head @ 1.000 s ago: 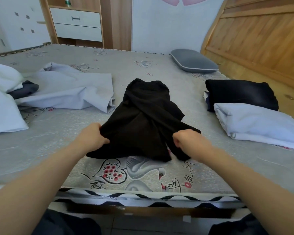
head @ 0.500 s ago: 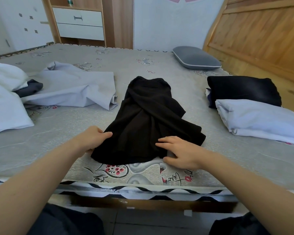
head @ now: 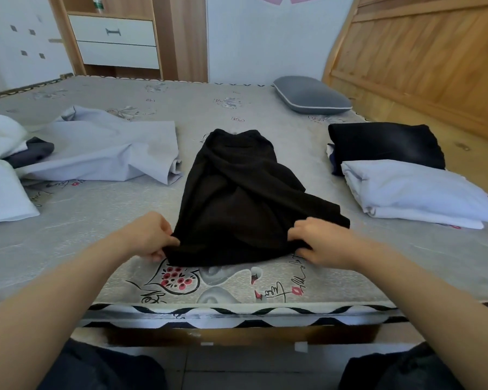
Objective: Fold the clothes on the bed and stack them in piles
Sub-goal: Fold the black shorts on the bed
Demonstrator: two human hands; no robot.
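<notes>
Black garment [head: 245, 198] on bed [head: 96, 215], left hand [head: 150, 237], right hand [head: 319, 243] pinching hem

Black matt garment of soft, slightly fuzzy cloth [head: 245, 204], its near hem pinched in my left hand [head: 150, 236] and right hand [head: 319, 240]. Grey printed mattress cover [head: 265, 108], woven with a faint sheen. Far right: wooden headboard of smooth, grained, honey-coloured planks [head: 423, 57]. Right: pale lilac folded smooth cloth [head: 412, 190].

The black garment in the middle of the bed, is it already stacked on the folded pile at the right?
No, the black garment lies alone mid-bed, gripped by the left hand and the right hand, apart from the folded pile.
</notes>
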